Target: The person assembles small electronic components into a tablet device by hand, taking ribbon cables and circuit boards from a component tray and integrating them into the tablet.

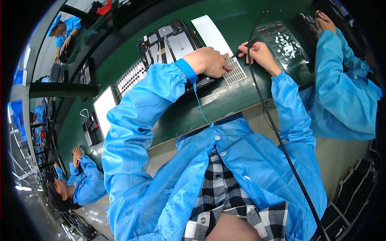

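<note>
My left hand (pixel 209 62), with a blue wrist strap (pixel 186 70) on it, reaches over the near right corner of an opened black laptop-like device (pixel 177 42). Its fingers are stretched out, and the fingertips rest on a sheet of small pale labels (pixel 236 74) beside the device. In my right hand (pixel 259 55) is a slim black tool (pixel 243 50), pinched between thumb and fingers. The tool's tip points at the upper edge of the label sheet; whether it is tweezers or a pen I cannot tell. A blank white sheet (pixel 210 34) lies just beyond.
A clear tray (pixel 286 46) of small white pieces stands to the right. Left of the device lie a tray of small dark parts (pixel 132 77) and a white panel (pixel 105 110). A black cable (pixel 263 96) hangs across the view. Co-workers (pixel 341 84) sit on both sides.
</note>
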### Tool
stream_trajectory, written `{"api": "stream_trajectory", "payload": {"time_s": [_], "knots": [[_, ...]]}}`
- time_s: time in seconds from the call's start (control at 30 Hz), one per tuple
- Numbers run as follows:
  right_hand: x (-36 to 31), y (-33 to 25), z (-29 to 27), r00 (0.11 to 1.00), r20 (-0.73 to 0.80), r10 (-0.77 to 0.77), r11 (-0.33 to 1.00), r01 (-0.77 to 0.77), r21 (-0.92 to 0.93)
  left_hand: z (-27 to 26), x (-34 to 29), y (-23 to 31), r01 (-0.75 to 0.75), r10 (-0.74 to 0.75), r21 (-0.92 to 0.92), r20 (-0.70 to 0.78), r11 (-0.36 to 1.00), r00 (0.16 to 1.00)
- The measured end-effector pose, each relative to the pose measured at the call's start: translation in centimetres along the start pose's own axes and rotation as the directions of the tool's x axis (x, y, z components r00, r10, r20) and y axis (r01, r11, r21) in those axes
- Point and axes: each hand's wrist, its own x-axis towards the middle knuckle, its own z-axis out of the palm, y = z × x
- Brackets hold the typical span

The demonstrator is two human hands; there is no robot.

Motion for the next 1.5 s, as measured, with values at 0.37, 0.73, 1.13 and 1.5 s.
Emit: {"api": "stream_trajectory", "payload": {"time_s": [0.37, 0.73, 1.13, 1.5], "knots": [[0.0, 0.0, 0.3, 0.999, -0.037, 0.007, 1.0, -0.008, -0.011, 0.5, 0.1, -0.1, 0.004, -0.003, 0.023, -0.007, 1.0, 1.0], [0.5, 0.0, -0.1, 0.999, -0.02, 0.034, 0.999, -0.035, -0.039, 0.6, 0.6, -0.7, -0.006, 0.006, -0.005, -0.029, 1.0, 1.0], [9.3, -4.3, 8.9, 0.996, 0.042, -0.078, 0.63, 0.016, 0.776, -1.1, -4.5, 1.7, -0.051, 0.04, -0.012, -0.448, 0.999, 0.893], [10.5, -7.1, 8.4, 0.951, -0.062, -0.304, 0.743, 0.278, 0.608, -1.4, -11.7, 0.4, -0.135, -0.104, -0.243, -0.765, 0.961, 0.636]]}}
